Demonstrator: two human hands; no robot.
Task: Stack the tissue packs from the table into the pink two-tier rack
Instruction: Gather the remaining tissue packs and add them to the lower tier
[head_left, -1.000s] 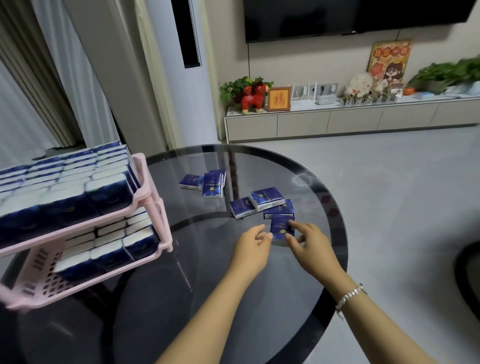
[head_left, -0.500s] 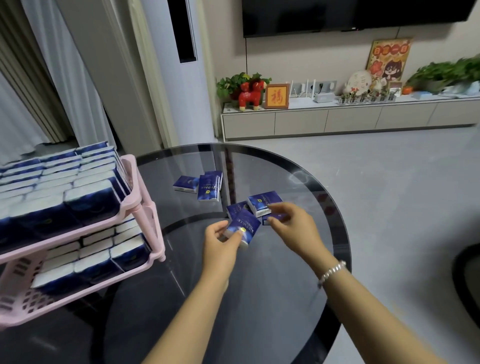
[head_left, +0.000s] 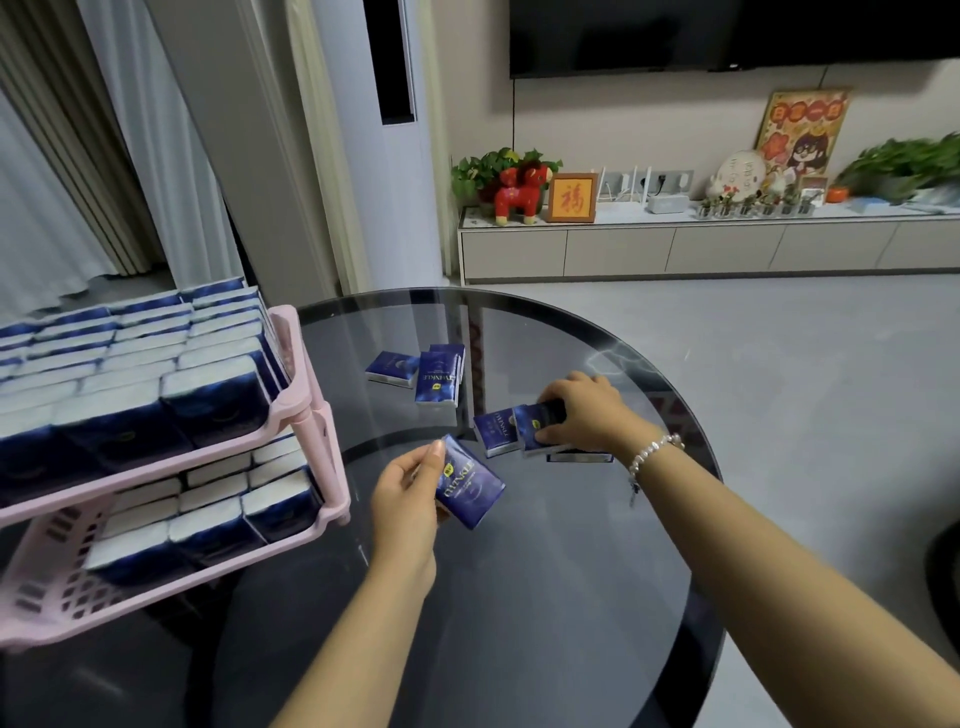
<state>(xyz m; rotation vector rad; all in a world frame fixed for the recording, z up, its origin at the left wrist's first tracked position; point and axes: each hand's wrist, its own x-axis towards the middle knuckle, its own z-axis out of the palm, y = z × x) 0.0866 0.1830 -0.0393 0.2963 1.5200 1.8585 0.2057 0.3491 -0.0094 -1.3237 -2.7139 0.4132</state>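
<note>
left hand (head_left: 402, 499): one tissue pack (head_left: 469, 487) is pinched, rack-bound | right hand (head_left: 582, 413): next pack (head_left: 537, 426) is gripped on table (head_left: 519, 597)

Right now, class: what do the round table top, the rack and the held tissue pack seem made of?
Table top: dark tinted glass, glossy, showing reflections. Rack: pink moulded plastic, likely, with slotted shelves. Tissue pack in the left hand: thin shiny blue film wrap, probably plastic.

We see the rack (head_left: 306, 410) at the table's (head_left: 519, 597) left, its 2 tiers holding packs, loose packs (head_left: 439, 376) lying right of it, a cabinet (head_left: 675, 249) behind.
</note>
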